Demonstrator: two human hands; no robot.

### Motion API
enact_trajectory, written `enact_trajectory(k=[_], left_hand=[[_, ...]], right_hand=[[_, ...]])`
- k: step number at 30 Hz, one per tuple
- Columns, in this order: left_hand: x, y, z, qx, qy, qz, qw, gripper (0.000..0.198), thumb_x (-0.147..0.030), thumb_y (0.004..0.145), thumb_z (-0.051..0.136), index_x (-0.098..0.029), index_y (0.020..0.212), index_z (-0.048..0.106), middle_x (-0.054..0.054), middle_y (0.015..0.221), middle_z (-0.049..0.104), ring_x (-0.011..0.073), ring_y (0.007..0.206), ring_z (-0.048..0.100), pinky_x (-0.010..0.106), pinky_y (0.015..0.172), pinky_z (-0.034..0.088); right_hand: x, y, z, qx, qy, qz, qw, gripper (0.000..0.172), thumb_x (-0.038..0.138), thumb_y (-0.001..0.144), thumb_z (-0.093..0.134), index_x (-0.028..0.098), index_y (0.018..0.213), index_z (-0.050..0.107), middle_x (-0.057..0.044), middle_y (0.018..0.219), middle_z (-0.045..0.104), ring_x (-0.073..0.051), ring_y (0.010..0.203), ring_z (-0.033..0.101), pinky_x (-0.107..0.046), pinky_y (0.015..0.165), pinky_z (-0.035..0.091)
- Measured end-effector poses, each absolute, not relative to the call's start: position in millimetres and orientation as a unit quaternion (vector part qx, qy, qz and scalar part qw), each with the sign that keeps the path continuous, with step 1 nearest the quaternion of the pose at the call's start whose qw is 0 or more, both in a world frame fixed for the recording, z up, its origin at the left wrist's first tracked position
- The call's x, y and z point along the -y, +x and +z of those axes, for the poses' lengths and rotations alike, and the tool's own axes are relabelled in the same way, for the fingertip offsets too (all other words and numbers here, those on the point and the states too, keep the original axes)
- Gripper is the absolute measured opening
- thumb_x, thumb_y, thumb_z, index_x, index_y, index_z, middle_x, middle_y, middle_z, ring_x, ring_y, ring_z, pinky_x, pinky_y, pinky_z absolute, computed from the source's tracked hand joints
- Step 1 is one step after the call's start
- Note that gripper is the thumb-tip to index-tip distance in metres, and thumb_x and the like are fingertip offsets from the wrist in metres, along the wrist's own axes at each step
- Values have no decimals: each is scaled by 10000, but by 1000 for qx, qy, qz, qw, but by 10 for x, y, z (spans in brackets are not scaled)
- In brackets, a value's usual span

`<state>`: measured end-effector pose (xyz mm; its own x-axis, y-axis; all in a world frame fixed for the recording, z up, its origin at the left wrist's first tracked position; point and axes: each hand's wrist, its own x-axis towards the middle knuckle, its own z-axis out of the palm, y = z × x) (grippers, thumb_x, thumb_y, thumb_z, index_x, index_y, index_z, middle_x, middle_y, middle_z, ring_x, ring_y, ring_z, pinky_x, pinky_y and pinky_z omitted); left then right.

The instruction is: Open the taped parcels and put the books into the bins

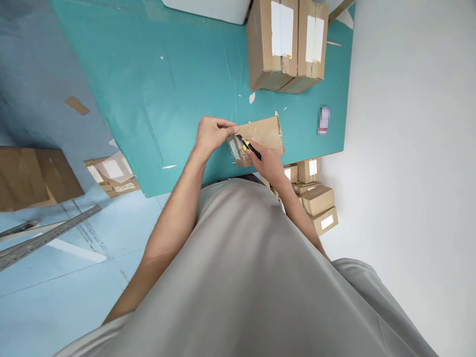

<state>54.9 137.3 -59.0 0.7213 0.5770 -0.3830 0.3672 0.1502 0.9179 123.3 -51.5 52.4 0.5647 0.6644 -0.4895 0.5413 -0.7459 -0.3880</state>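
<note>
A piece of brown cardboard (263, 133) with clear tape and a white label at its left end lies at the front edge of the green table (178, 99). My right hand (268, 162) is closed round a black and yellow utility knife (254, 149), whose tip is over the taped left part of the cardboard. My left hand (214, 133) is pinched at the cardboard's upper left corner, close to the knife's tip. What lies between its fingertips, apart from that corner, is too small to make out.
Two taped boxes with white labels (273, 44) stand at the back right, beside a white container (211, 6). A blurred small item (324, 120) lies near the right edge. Stacked boxes (318, 201) are below the table at right; more cardboard (115, 171) lies at left.
</note>
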Motion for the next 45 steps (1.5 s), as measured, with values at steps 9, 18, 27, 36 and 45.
enact_trajectory(k=[9, 18, 27, 36, 45], left_hand=[[-1374, 553, -552, -380, 614, 71, 688, 186, -347, 747, 962, -220, 874, 913, 62, 886, 856, 283, 926, 808, 436, 916, 693], [-1222, 549, -536, -423, 635, 113, 636, 178, -320, 805, 894, -195, 931, 899, 62, 952, 873, 258, 942, 808, 381, 923, 666], [-1080, 559, -490, -445, 660, 132, 590, 155, -282, 865, 825, -191, 975, 887, 62, 1080, 888, 260, 1061, 830, 380, 1049, 650], [-1070, 554, -455, -449, 682, 119, 565, 252, -402, 928, 817, -191, 1061, 857, 83, 1131, 882, 249, 1107, 827, 333, 1024, 644], [-792, 602, -262, -319, 817, 153, 455, 474, -501, 1083, 656, -269, 1492, 725, 124, 1595, 698, 352, 1589, 575, 544, 1367, 418]], right_hand=[[414, 1294, 579, 372, -877, 304, 13, 560, 361, 1228, 412, 209, 1758, 514, -132, 1375, 836, -320, 1258, 776, -403, 1084, 559], [337, 1272, 730, 362, -867, 342, -21, 581, 341, 1222, 343, 157, 1753, 492, -179, 1347, 831, -343, 1231, 768, -437, 1070, 559], [564, 1056, 756, 345, -855, 382, -63, 536, 340, 1205, 388, 193, 1704, 519, -205, 1294, 829, -384, 1177, 795, -456, 1005, 593], [709, 901, 903, 375, -829, 406, -87, 564, 336, 1208, 365, 216, 1746, 484, -206, 1207, 855, -364, 1126, 819, -430, 947, 605], [1323, 1533, 616, 224, -943, 223, 100, 537, 353, 1198, 320, 161, 1635, 569, -199, 1387, 794, -371, 1250, 759, -435, 1013, 577]])
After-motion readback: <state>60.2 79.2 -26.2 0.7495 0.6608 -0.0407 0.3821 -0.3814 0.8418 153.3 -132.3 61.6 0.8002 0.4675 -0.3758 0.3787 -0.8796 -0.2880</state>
